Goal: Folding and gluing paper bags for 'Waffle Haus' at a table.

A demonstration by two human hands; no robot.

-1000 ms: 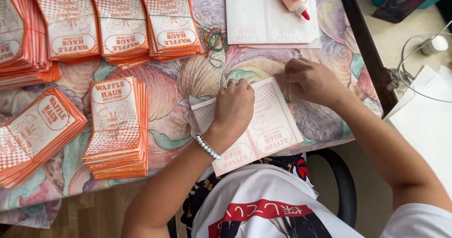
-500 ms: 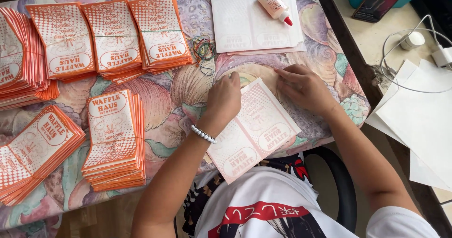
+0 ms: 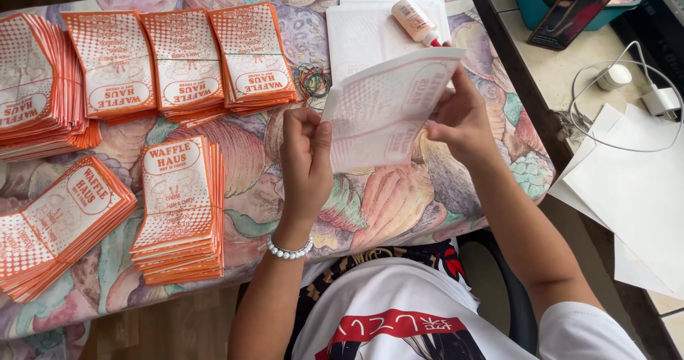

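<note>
Spreading across the bench (image 3: 399, 210), a shell-patterned cloth. Lying on it at left, stacks of orange-and-white paper bags (image 3: 182, 210), some bundled. Resting at the far edge, a pile of flat white sheets (image 3: 363, 36) with a glue bottle (image 3: 417, 21) on top. Lifting clear of the bench, a pale printed sheet (image 3: 388, 110): left hand (image 3: 306, 164) pinching its lower left edge, right hand (image 3: 463, 121) gripping its right side. Sitting just beside the sheets, loose rubber bands (image 3: 312, 80).
</note>
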